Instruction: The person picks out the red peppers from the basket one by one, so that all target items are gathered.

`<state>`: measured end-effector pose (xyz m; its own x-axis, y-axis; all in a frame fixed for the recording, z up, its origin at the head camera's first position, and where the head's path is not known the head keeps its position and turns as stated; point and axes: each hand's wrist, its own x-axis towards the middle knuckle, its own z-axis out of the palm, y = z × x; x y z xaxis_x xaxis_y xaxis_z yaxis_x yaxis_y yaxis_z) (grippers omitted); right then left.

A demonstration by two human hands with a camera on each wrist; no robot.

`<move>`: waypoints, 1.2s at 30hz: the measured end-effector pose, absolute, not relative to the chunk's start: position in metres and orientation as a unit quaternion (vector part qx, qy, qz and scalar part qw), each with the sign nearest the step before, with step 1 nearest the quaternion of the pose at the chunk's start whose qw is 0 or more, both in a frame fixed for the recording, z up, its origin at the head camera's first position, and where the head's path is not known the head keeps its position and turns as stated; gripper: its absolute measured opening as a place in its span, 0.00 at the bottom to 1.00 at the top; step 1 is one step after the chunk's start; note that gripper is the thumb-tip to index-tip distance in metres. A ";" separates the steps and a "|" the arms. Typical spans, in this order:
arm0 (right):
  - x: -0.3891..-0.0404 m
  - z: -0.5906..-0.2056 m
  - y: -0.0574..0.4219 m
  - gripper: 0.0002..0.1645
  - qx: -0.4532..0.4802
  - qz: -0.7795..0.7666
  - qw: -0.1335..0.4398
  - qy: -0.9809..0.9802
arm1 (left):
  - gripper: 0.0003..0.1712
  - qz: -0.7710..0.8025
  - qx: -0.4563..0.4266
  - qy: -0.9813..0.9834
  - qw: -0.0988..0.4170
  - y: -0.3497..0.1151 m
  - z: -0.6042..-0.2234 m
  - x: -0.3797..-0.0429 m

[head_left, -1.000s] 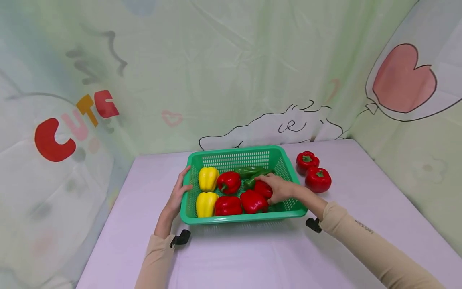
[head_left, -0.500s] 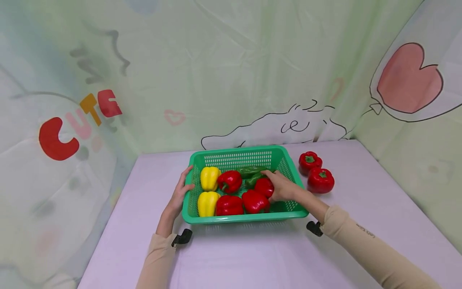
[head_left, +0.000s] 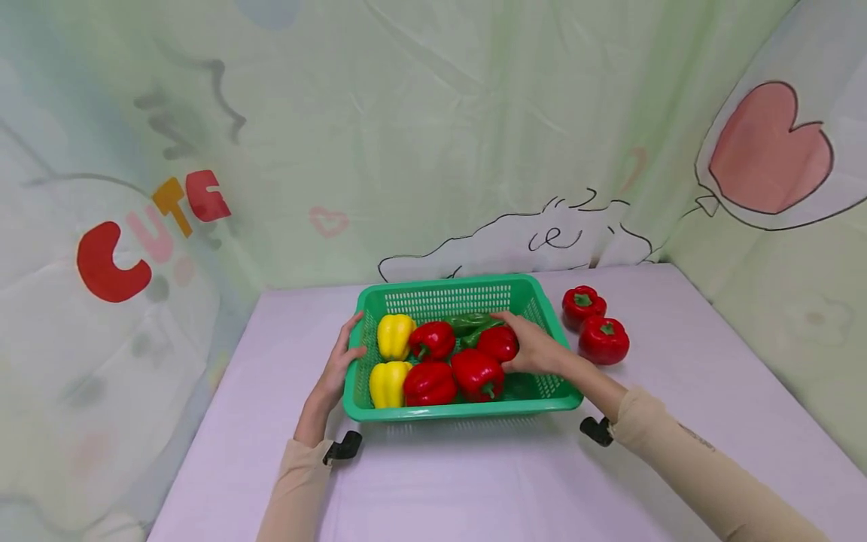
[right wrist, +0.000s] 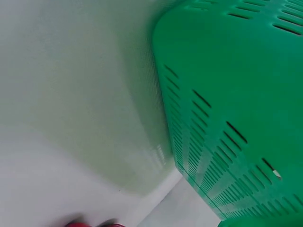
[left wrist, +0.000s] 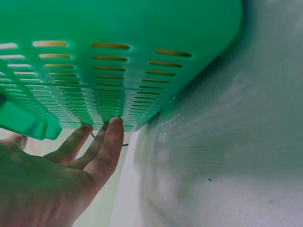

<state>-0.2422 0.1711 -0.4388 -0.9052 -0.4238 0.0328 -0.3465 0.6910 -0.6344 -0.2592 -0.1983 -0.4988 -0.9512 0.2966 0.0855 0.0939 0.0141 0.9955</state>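
A green plastic basket (head_left: 463, 410) stands on the table with yellow and red bell peppers and green peppers inside. My left hand (head_left: 335, 369) holds its left rim, thumb over the edge; in the left wrist view the fingers (left wrist: 111, 142) lie against the slotted outer wall. Inside the right part, my right hand (head_left: 535, 348) grips a red bell pepper (head_left: 497, 344), thumb at the near side and fingers at the far side. Just left of it lie a front red bell pepper (head_left: 477, 374) and green peppers (head_left: 470, 324). The right wrist view hides the hand.
Two red bell peppers (head_left: 603, 340) stand on the table right of the basket. Yellow bell peppers (head_left: 390, 384) fill the basket's left side. A printed curtain (head_left: 433, 150) hangs behind the table (head_left: 433, 482).
My right hand and its red bell pepper have shifted slightly. The front red bell pepper has turned, its stem now facing forward, and the one beside it has tilted. My left hand stays on the rim.
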 end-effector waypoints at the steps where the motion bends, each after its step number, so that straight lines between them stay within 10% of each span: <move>1: -0.241 -0.440 0.172 0.53 -0.209 -0.335 0.054 0.917 | 0.38 0.689 0.137 0.707 0.076 -0.198 -0.501 -0.258; 36: -0.240 -0.410 0.172 0.46 -0.108 -0.326 -0.023 0.939 | 0.40 0.685 0.141 0.712 0.069 -0.199 -0.497 -0.262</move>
<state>-0.2399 0.1724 -0.4101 -0.9756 -0.1873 0.1142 -0.2178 0.7637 -0.6077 -0.2620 -0.1993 -0.4965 -0.9505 0.2958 0.0952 0.1067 0.0229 0.9940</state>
